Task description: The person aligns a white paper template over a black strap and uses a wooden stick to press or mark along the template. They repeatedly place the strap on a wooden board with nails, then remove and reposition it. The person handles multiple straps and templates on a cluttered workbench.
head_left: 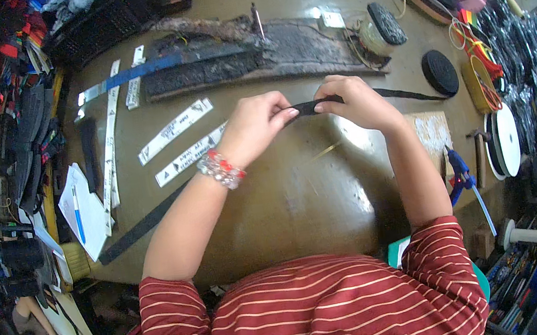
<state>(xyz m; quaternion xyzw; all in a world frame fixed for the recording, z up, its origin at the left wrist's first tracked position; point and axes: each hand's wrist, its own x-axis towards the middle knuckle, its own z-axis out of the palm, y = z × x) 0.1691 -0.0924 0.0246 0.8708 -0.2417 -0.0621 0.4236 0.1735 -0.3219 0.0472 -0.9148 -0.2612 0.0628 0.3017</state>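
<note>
- Cluttered workshop surroundings ring a worn olive-brown tabletop, with racks of tools past its left edge and bundles of dark goods past its right edge.
- Over the middle of the tabletop, a narrow black woven strap is held raised between both hands; its free length runs off toward the right edge, near a flat black roll of webbing.
- Left hand, with a red and clear beaded bracelet at the wrist, is closed in a pinch on the strap's near end.
- Right hand is closed on the strap just beside the left, fingertips nearly touching it.
- Risk, as I judge it: the pinch is by fingertips only, so the strap end could slip out or twist if the trailing length snags.
- That trailing part lies near a charred, ragged dark slab at the far edge; dragging could catch on its rough rim.
- White printed label strips lie just left of the left hand; a forearm sweep could scatter them.
- A blue-handled tool sits at the right edge by the right elbow and could be knocked off.
</note>
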